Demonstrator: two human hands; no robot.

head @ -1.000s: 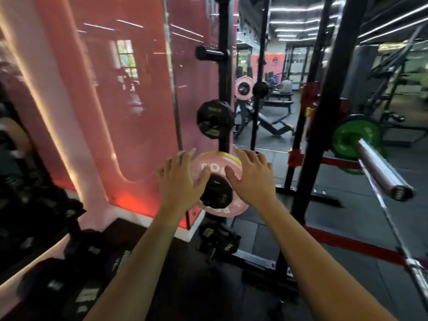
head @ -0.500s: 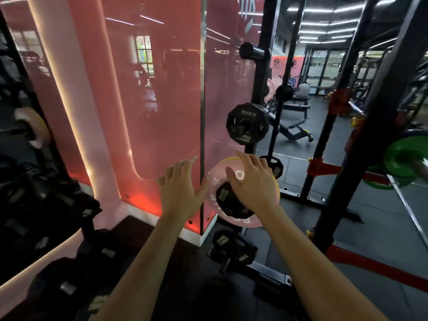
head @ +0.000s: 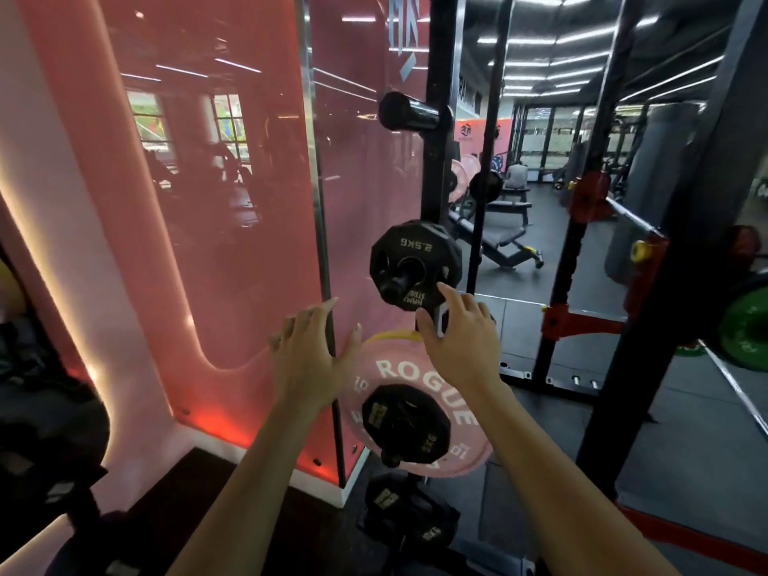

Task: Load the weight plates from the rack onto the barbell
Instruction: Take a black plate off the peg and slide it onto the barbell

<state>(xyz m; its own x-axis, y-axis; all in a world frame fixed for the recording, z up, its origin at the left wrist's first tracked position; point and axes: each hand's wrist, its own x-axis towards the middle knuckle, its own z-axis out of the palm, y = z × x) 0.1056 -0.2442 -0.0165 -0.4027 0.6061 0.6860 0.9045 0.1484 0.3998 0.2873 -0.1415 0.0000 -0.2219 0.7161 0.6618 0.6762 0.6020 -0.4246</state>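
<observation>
Wall panel (head: 232, 226), glossy pink-red, fills the frame from 9 to 12 o'clock and mirrors ceiling lights and windows. Rack upright (head: 440, 160), black, rises at 12 o'clock beside the panel's metal edge; a second black upright (head: 681, 251) slants across 2 to 4 o'clock. Pink weight plate (head: 424, 367), lettered ROGUE, hangs on a lower rack peg at 6 o'clock from centre, with a yellow plate rim (head: 392, 335) showing just behind its top edge. Small black plate (head: 405, 426) sits on the same peg in front of the pink one. Black 2.5KG plate (head: 415, 264) hangs on the peg above, at frame centre. Empty storage peg (head: 409, 112) juts from the upright at 12 o'clock. Green plate (head: 744, 334) sits on the barbell (head: 631, 214) at 3 o'clock, well apart from the rack pegs. Further black plates (head: 409, 517) rest near the floor at 6 o'clock. Left hand (head: 307, 359), fingers spread and straight, hovers at the pink plate's 10 o'clock edge; contact cannot be told. Right hand (head: 461, 338), fingers loosely curved and apart, reaches the lower rim of the 2.5KG plate, fingertips near it, gripping nothing visible.
</observation>
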